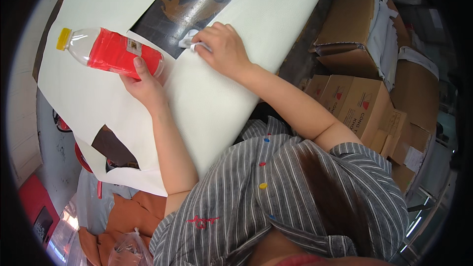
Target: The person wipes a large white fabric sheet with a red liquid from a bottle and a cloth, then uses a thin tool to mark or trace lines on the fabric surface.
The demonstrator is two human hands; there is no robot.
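Observation:
In my left hand (144, 84) is a clear plastic bottle (81, 44) with a yellow cap and a red label. It lies tilted on its side, cap toward the left, my thumb across the label. My right hand (221, 49) is closed around a crumpled white cloth (188, 39), pressed on the white sheet material (197, 103) beside its cut edge. Through a cut-out in that sheet shows a dark, shiny surface (172, 19) with a brownish pattern. How much liquid the bottle holds is hidden by the label.
Stacked cardboard boxes (359, 103) stand to the right, with an open carton (345, 24) of white material behind them. At lower left lie brown leather-like pieces (133, 216) and a clear plastic bag (130, 251). A smaller cut-out (116, 148) is in the sheet's near left part.

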